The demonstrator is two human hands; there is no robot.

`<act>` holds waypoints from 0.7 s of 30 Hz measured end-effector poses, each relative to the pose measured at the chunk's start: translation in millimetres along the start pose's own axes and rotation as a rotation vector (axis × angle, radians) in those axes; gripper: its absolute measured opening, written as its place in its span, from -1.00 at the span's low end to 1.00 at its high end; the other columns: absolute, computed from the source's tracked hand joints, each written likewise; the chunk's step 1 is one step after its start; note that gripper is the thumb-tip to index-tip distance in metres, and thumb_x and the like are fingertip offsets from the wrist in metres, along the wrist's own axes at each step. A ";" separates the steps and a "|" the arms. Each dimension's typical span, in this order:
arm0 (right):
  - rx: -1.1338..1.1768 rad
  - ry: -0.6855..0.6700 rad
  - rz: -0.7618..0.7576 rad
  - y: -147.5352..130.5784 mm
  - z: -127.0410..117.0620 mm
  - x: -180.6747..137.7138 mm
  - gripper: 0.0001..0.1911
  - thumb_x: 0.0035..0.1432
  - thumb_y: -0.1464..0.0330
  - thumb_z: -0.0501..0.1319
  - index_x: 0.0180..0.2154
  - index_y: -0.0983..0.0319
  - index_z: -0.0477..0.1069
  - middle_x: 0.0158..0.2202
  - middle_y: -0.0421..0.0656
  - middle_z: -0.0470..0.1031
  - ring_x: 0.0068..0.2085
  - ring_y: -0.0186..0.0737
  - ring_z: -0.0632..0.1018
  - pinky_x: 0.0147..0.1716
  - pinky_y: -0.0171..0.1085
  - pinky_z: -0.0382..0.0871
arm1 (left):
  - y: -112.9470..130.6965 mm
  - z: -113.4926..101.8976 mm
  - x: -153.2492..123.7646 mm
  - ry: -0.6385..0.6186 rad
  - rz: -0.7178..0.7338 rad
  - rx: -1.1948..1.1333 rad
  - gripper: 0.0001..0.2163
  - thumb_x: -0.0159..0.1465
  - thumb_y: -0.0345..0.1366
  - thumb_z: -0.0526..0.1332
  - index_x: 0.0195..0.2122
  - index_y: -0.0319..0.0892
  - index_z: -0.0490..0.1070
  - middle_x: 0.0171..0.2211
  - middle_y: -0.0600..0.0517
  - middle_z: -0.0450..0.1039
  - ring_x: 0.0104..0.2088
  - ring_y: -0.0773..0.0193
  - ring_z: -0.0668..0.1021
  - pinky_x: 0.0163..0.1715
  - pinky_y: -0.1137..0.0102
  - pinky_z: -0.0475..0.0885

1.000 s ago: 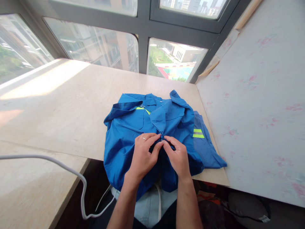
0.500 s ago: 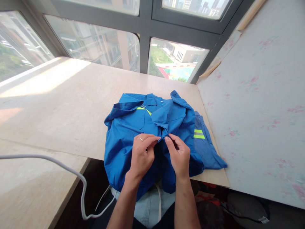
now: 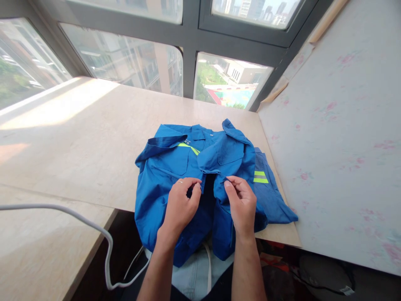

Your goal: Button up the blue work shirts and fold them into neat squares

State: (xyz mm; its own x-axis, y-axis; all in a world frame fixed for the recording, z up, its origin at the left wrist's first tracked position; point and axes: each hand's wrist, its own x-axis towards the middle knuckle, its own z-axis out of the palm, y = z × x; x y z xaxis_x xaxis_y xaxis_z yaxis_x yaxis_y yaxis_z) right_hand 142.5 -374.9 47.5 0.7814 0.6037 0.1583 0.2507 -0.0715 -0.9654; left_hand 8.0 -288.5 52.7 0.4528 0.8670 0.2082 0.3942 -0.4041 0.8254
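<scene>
A blue work jacket with yellow-green reflective strips lies spread on the ledge, its lower part hanging over the front edge toward my lap. My left hand pinches one front edge of the jacket between thumb and forefinger. Opposite it, my right hand pinches the other front edge. A dark gap runs between the two edges. Above the hands, a chest flap of the jacket is folded over. To the right, partly under the jacket, lies a folded blue garment with a yellow and grey strip.
The pale stone ledge reaches back to grey-framed windows. A white cable curves along the lower left. On the right stands a flower-patterned panel. Below the ledge's front edge is a dark space with dim items.
My hands have moved apart, left hand to the left and right hand to the right. The jacket's front edges, close together before, now have an open gap between them.
</scene>
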 end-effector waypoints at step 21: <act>-0.391 -0.313 -0.368 -8.9 25.3 7.1 -0.63 0.16 0.51 0.15 -0.09 0.08 0.57 0.22 -0.09 0.35 0.24 -0.04 0.34 0.22 0.04 0.27 | 2.6 12.9 -3.9 -0.261 -0.052 0.161 -0.69 0.32 -0.38 0.07 0.09 -0.24 0.33 -0.45 0.04 0.48 -0.45 0.24 0.51 -0.48 0.42 0.24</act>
State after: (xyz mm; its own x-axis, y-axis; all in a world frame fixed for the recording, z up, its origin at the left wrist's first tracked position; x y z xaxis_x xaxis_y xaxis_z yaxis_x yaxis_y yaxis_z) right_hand 131.3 -349.9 52.0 0.4142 0.8438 0.3412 0.7092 -0.0642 -0.7021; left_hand 17.6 -296.7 47.2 0.6106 0.7919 0.0093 0.5343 -0.4205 0.7333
